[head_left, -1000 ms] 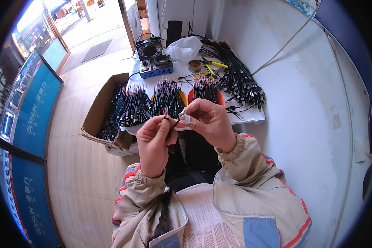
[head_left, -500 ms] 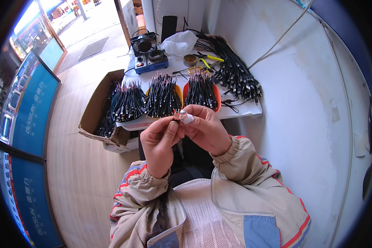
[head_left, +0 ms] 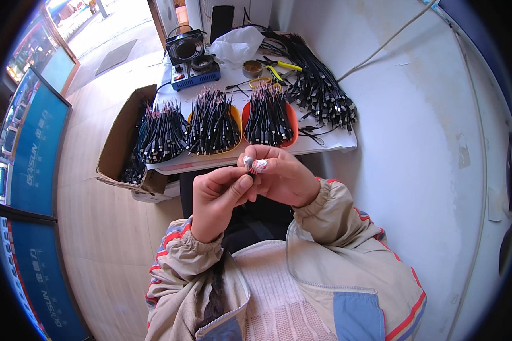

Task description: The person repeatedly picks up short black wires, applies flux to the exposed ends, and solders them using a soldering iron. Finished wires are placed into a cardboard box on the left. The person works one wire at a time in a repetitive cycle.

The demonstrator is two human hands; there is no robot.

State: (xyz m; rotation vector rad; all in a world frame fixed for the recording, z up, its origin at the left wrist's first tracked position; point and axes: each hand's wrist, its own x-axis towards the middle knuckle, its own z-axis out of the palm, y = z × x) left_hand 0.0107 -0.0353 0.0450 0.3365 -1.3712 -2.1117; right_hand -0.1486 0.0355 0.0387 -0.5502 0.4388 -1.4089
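Both of my hands meet in front of my chest, just short of the table's near edge. My left hand [head_left: 217, 192] is closed, thumb and forefinger pinching the dark end of a cable [head_left: 251, 175]. From that pinch, thin reddish wires stick up toward my right hand [head_left: 284, 177], whose thumb and forefinger are pressed around them. White wrapping covers the tips of those two right fingers. Most of the cable is hidden by my hands. Past them, black cables with bare reddish wire ends stand bunched in an orange bin [head_left: 293, 128] and a yellow bin [head_left: 236, 120].
A third cable bunch [head_left: 164, 132] stands at the table's left, beside a cardboard box [head_left: 112, 143] holding more cables. Farther back are a blue device [head_left: 198, 80], a round tin [head_left: 252, 69], yellow-handled pliers [head_left: 289, 66], a plastic bag [head_left: 236, 44] and a big cable pile [head_left: 324, 94].
My right fingers have shifted on the wires, and the wrapped fingertips now close over the ends seen before. The whole view has shifted slightly, moving the table up and left.
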